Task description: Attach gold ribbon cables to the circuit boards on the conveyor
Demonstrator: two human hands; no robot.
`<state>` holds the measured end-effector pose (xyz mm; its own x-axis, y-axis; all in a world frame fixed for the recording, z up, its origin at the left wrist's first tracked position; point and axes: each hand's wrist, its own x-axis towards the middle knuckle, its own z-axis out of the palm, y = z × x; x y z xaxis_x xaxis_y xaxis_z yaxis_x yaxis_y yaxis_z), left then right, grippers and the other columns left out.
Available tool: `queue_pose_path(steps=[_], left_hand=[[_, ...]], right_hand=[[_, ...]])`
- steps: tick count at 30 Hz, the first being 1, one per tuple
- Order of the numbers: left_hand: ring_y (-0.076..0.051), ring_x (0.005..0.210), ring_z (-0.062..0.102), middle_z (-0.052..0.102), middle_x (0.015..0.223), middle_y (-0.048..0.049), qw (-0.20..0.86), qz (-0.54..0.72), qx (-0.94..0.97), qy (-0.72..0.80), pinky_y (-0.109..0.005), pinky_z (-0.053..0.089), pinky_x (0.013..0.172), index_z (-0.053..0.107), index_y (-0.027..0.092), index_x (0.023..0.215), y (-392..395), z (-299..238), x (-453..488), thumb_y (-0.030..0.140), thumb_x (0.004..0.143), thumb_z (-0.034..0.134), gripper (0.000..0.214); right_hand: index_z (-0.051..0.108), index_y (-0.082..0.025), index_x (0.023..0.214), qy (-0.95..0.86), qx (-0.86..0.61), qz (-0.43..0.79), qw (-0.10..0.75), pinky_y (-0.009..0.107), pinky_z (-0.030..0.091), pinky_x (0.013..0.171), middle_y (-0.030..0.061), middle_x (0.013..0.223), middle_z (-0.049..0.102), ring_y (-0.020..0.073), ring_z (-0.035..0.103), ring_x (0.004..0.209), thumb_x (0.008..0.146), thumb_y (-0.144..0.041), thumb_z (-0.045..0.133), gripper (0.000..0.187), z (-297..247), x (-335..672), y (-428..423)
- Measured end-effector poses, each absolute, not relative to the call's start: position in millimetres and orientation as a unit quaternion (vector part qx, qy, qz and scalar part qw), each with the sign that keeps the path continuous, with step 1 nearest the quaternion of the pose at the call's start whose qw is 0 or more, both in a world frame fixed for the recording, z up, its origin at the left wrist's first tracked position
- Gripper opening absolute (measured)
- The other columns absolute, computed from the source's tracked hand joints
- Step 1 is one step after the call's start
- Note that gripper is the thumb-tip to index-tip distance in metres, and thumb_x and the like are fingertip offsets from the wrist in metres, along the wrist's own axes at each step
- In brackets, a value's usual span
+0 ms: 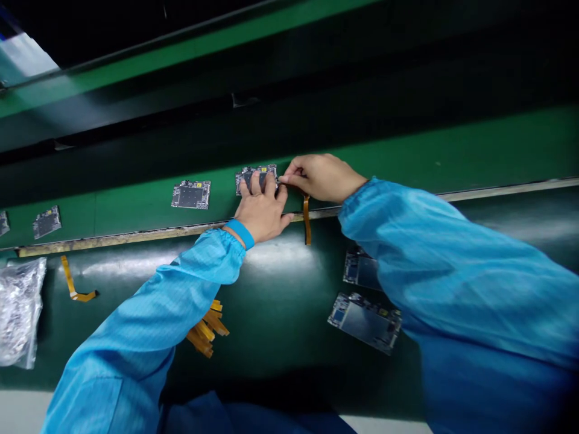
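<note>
My left hand (263,208) lies with spread fingers on a circuit board (248,174) on the green belt. At the board's right edge my right hand (323,175) is closed in a pinch, gripping the end of an orange flex cable (307,223). The cable's other end hangs below the hand, over the belt's pale edge strip. My fingers hide the exact spot where cable and board meet. Left of this board, a similar circuit board (190,195) lies flat on the belt.
Further left on the belt is another board (46,222). On the near bench lie a loose flex cable (72,283), a pile of flex cables (208,328) partly under my left sleeve, a clear plastic bag (20,313), and two boards, the nearer one (365,322) below my right sleeve.
</note>
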<state>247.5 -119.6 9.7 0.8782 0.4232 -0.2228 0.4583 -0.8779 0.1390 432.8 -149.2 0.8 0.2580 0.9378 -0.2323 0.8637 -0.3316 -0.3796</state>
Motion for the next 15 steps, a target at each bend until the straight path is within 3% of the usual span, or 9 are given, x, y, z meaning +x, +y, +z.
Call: queue_pose_path(steps=[4,8,10,13,15], left_hand=[[-0.052,0.162,0.016,0.023,0.175,-0.0256,0.121,-0.108,0.961,0.224,-0.072,0.02,0.128,0.038,0.01,0.165,-117.9,13.2,251.4,0.05,0.105,0.052,0.073],[-0.043,0.163,0.022,0.023,0.177,-0.0198,0.177,-0.111,0.961,0.184,-0.066,0.022,0.13,0.039,0.018,0.164,-100.9,22.9,239.4,0.037,0.105,0.052,0.063],[-0.037,0.157,0.037,0.037,0.17,-0.0178,0.191,-0.092,0.965,0.156,-0.06,0.029,0.128,0.047,0.019,0.158,-85.0,30.9,220.3,0.03,0.105,0.05,0.055],[-0.031,0.131,0.064,0.067,0.139,-0.0158,0.19,-0.079,0.965,0.164,-0.049,0.046,0.116,0.067,0.016,0.133,-56.2,47.6,173.0,0.027,0.104,0.048,0.036],[-0.028,0.117,0.069,0.072,0.124,-0.0133,0.183,-0.065,0.963,0.189,-0.043,0.052,0.106,0.072,0.016,0.119,-37.8,60.5,130.9,0.026,0.103,0.049,0.03]], right_hand=[[0.073,-0.028,0.089,-0.559,-0.798,0.196,0.111,0.035,0.048,0.072,0.0065,0.091,0.08,0.027,0.071,0.086,0.093,-0.046,0.065,0.02,-6.2,439.7,-153.4],[0.072,-0.022,0.094,-0.518,-0.813,0.179,0.196,0.036,0.049,0.07,0.0098,0.087,0.077,0.026,0.069,0.078,0.095,-0.053,0.058,0.033,-3.5,439.5,-161.2],[0.072,-0.02,0.095,-0.51,-0.814,0.169,0.222,0.036,0.049,0.07,0.011,0.087,0.076,0.0251,0.067,0.076,0.093,-0.059,0.058,0.041,4.7,434.0,-165.8],[0.072,-0.018,0.095,-0.543,-0.794,0.188,0.2,0.036,0.049,0.07,0.012,0.085,0.074,0.0233,0.065,0.073,0.086,-0.065,0.063,0.048,19.8,418.2,-171.9],[0.072,-0.019,0.091,-0.583,-0.766,0.203,0.18,0.037,0.049,0.068,0.0127,0.081,0.074,0.0236,0.065,0.07,0.085,-0.071,0.056,0.055,25.2,404.8,-174.4]])
